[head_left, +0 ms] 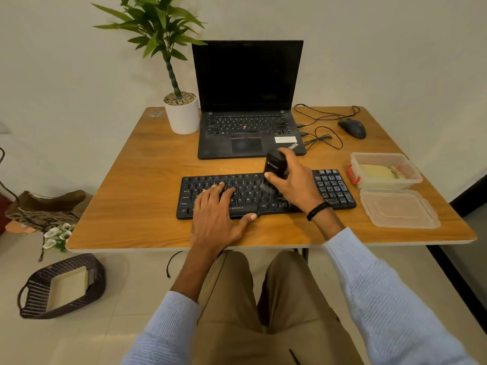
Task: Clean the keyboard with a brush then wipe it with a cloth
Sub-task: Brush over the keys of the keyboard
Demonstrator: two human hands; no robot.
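Observation:
A black keyboard (334,189) lies near the front of the wooden table (147,180). My right hand (293,184) grips a black brush (274,167) by its round body, with the bristles down on the keys right of the middle. My left hand (220,214) rests flat on the left half of the keyboard, fingers straight and thumb along the front edge. A yellowish cloth (378,173) lies inside a clear plastic box (413,169) to the right of the keyboard.
An open black laptop (247,101) stands behind the keyboard, with a potted plant (181,114) to its left and a wired mouse (352,128) to its right. The box's lid (398,208) lies at the right front. A dark basket (63,285) sits on the floor at left.

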